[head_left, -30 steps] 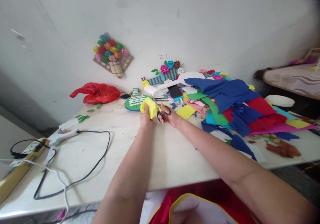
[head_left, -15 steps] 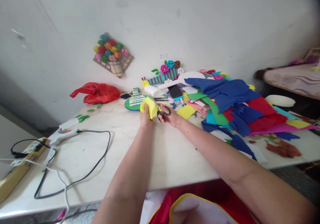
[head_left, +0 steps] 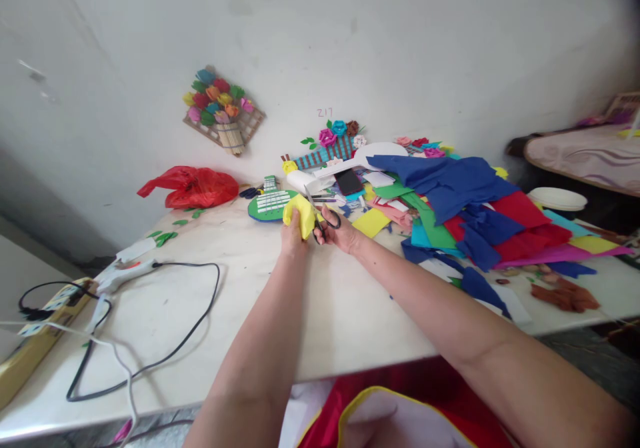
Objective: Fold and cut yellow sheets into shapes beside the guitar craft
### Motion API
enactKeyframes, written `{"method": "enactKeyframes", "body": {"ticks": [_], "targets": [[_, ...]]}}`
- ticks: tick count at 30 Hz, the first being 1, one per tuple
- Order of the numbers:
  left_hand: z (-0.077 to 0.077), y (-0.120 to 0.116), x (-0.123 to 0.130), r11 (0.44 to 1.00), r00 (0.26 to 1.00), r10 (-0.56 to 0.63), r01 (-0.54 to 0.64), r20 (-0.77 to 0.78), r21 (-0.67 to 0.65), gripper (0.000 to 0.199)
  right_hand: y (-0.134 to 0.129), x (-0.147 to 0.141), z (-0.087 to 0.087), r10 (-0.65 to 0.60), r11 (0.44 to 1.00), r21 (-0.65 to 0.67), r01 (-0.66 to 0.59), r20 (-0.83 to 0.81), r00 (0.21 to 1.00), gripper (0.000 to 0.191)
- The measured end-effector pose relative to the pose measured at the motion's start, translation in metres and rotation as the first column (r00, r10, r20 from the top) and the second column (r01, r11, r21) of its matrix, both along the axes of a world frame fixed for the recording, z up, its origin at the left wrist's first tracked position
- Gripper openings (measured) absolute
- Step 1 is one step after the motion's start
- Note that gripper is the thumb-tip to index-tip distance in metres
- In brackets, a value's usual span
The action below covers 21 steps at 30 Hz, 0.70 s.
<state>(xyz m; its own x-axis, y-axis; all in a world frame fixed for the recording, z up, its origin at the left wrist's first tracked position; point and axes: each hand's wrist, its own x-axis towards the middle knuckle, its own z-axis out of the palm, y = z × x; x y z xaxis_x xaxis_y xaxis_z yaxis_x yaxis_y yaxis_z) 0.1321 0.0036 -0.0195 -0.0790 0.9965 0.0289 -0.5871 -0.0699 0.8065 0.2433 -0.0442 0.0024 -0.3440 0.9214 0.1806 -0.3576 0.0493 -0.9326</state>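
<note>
My left hand (head_left: 294, 235) pinches a folded piece of yellow paper (head_left: 301, 213) above the table. Right beside it, my right hand (head_left: 336, 229) has its fingers through the black handles of a pair of scissors (head_left: 320, 229). The scissors' blades are parted and point up and away, by the right edge of the yellow paper. Whether they touch the paper I cannot tell. Just behind my left hand lies a green guitar-shaped craft piece (head_left: 267, 203) with white strips across it.
Coloured paper and cloth, with a blue sheet (head_left: 450, 185) on top, heap up on the right around a phone (head_left: 349, 183). At the left are a red plastic bag (head_left: 203, 187), a glue gun (head_left: 127, 273) with its black cord, and a power strip (head_left: 55, 325). Paper flowers (head_left: 220, 101) hang on the wall.
The scissors' blades have swung more upright and stand farther apart from the yellow paper's edge. Both hands stay nearly in place; the view has shifted slightly.
</note>
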Motion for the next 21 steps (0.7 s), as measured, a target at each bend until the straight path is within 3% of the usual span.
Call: {"method": "enactKeyframes", "body": {"ticks": [12, 16, 21], "targets": [[0.01, -0.006, 0.002, 0.987, 0.986, 0.152, -0.149, 0.067, -0.054, 0.015, -0.001, -0.002, 0.001, -0.075, 0.997, -0.009, 0.075, 0.019, 0.997, 0.05], [0.01, -0.004, 0.001, 0.985, 0.985, 0.165, -0.162, 0.052, -0.057, 0.014, -0.001, -0.002, 0.002, -0.106, 0.994, -0.009, 0.106, 0.031, 0.994, 0.05], [0.009, -0.004, 0.0, 0.991, 0.99, 0.13, -0.128, 0.063, -0.039, 0.012, 0.0, -0.001, 0.0, -0.057, 0.998, 0.008, 0.057, 0.018, 0.998, 0.049]]}}
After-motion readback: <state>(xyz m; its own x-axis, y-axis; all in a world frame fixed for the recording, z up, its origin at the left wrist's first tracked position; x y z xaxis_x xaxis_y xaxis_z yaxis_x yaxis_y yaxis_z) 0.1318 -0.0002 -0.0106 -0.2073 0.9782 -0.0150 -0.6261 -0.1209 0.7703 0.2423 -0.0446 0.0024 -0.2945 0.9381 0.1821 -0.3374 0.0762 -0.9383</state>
